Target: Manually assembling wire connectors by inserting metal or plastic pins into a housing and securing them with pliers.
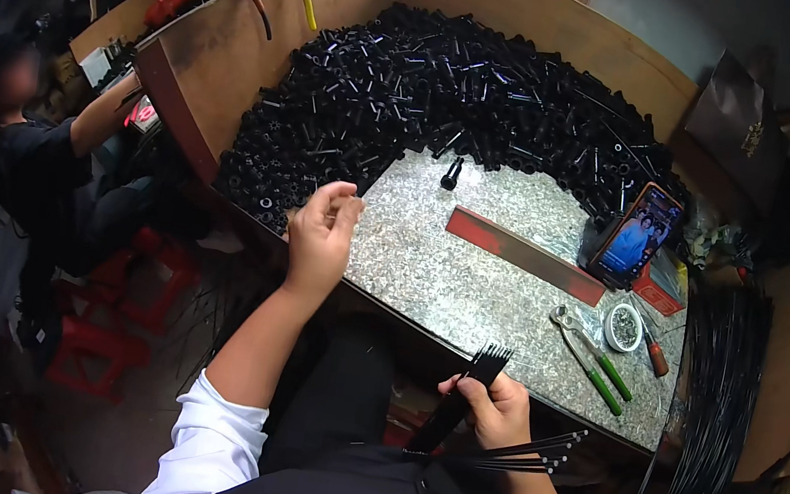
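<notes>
My left hand (319, 236) is raised at the left edge of the speckled tabletop (403, 258), next to the heap of black tubular parts (438, 81). Its fingers are loosely bent and a little apart, with nothing visible in them. Close to my lap, my right hand (498, 410) grips a flat row of thin black rods (484, 366) between thumb and fingers. The tips stand up like comb teeth. More black rods with pale round ends (538, 451) stick out to the right, below that hand. Their lower parts blend into my dark clothing.
A red-and-grey bar (525, 255) and one black part (452, 173) lie on the tabletop. To the right are a propped phone (636, 235), green-handled pliers (591, 361), a small white bowl (623, 327), a screwdriver (655, 352) and hanging black rods (723, 394). A co-worker (34, 156) sits left.
</notes>
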`<state>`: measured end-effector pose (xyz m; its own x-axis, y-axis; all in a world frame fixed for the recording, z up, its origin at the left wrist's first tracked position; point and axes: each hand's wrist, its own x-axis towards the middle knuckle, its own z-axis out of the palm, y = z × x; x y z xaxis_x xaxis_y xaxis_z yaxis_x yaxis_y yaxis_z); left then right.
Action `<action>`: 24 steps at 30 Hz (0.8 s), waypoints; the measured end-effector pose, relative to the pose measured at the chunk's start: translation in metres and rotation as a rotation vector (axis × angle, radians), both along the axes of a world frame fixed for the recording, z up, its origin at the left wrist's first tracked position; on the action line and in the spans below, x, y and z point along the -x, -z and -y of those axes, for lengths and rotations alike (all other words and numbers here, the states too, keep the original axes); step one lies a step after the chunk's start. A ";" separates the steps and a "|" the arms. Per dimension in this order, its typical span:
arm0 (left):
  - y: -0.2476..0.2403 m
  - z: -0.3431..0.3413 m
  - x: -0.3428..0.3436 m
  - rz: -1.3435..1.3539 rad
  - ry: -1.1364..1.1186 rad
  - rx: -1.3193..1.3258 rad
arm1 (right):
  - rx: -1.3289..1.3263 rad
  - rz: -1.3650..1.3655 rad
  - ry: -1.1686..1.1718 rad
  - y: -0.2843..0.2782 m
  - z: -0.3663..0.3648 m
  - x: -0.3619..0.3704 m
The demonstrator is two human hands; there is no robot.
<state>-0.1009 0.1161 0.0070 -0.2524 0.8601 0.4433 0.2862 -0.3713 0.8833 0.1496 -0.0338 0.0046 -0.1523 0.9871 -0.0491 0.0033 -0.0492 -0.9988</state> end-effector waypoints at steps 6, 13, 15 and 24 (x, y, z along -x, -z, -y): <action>0.021 -0.081 0.033 -0.635 -0.200 -0.154 | 0.067 0.061 -0.037 -0.008 0.004 -0.003; 0.019 -0.128 0.027 -1.148 -0.229 0.027 | 0.006 0.126 -0.065 -0.007 0.000 0.001; 0.017 -0.138 0.024 -1.186 -0.245 0.132 | -0.003 0.099 -0.059 0.002 -0.001 0.000; 0.001 -0.132 0.015 -1.269 -0.275 0.086 | -0.131 0.117 -0.064 -0.005 -0.001 -0.004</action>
